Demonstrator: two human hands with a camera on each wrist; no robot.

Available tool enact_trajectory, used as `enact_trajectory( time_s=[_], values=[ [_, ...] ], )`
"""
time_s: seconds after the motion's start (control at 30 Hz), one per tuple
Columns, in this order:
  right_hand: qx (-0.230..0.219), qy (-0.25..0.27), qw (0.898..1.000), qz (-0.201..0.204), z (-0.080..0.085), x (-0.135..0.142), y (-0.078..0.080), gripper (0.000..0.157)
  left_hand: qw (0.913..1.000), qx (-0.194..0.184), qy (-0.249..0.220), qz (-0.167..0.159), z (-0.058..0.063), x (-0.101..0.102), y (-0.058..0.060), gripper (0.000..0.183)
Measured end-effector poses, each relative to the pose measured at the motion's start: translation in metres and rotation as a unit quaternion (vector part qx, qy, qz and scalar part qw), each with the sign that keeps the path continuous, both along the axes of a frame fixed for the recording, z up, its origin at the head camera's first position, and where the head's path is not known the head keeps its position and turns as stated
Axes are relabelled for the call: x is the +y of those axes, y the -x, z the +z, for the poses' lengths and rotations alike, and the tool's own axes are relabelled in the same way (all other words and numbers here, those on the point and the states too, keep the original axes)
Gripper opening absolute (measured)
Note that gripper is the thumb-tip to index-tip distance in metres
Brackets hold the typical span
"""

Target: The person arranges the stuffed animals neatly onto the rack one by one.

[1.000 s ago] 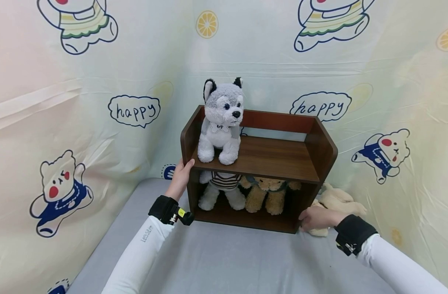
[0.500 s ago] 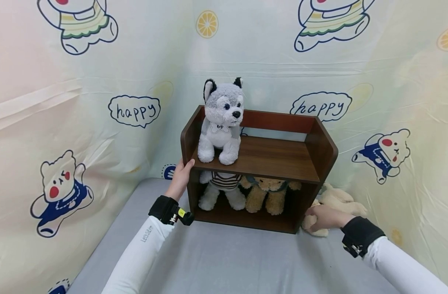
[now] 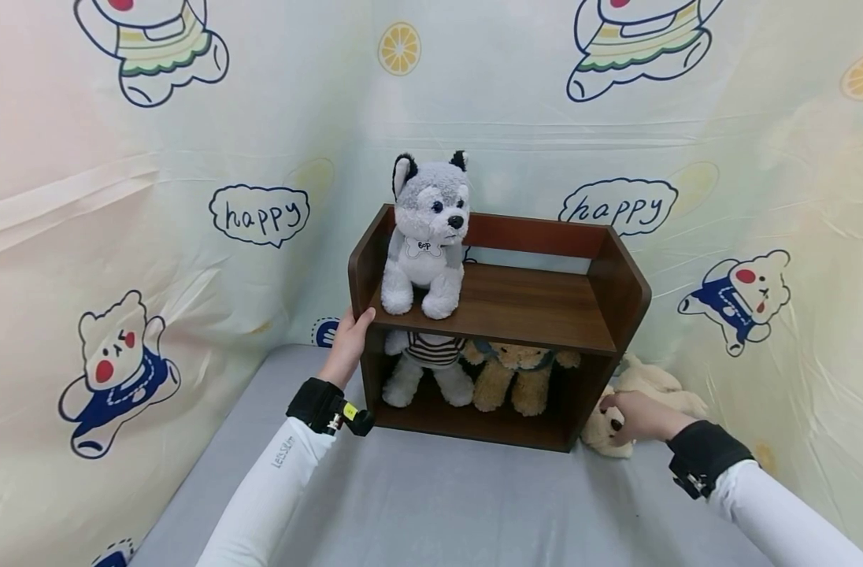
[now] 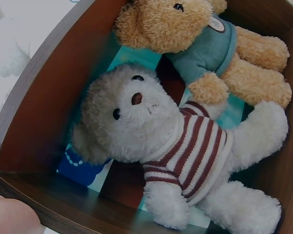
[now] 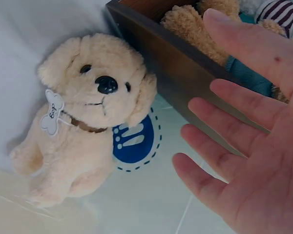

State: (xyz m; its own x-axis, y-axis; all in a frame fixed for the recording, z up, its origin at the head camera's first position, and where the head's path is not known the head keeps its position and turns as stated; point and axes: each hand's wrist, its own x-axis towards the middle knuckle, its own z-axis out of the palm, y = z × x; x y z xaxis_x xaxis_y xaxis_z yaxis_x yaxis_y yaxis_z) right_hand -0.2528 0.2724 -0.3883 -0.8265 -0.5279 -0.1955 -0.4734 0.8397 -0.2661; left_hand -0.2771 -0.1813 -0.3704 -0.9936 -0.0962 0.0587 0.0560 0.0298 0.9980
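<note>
A brown two-tier wooden shelf (image 3: pixel 538 307) stands on the grey surface. My left hand (image 3: pixel 346 346) holds its left side panel, thumb at the front edge and the other fingers hidden. Only a bit of that hand (image 4: pixel 12 217) shows in the left wrist view. My right hand (image 3: pixel 640 417) has left the shelf and hovers over a cream plush dog (image 3: pixel 609 429) lying by the right panel. In the right wrist view, the fingers of this hand (image 5: pixel 263 131) are spread and straight, apart from the plush dog (image 5: pixel 88 97), which wears a bone-shaped tag.
A grey-white plush husky (image 3: pixel 427 236) sits on the upper tier's left. Below it are a white teddy bear (image 4: pixel 132 112) in a striped shirt and a tan teddy bear (image 4: pixel 256 68) in teal. Patterned cloth (image 3: pixel 261 94) hangs behind.
My right hand has let go of the shelf's lower right edge and moved right over the cream plush dog. My left hand and the shelf stay put.
</note>
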Motion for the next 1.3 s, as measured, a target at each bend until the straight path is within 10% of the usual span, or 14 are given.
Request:
enact_trajectory(
  time_s=[0.63, 1.3],
  values=[
    [0.184, 0.004, 0.982, 0.052, -0.022, 0.031, 0.018, 0.052, 1.0000, -0.002, 0.006, -0.004, 0.013, 0.005, -0.013, 0.054],
    [0.225, -0.002, 0.973, 0.049, -0.040, 0.045, 0.029, 0.047, 0.9998, 0.004, 0.017, 0.010, -0.011, -0.003, 0.006, 0.056]
  ],
)
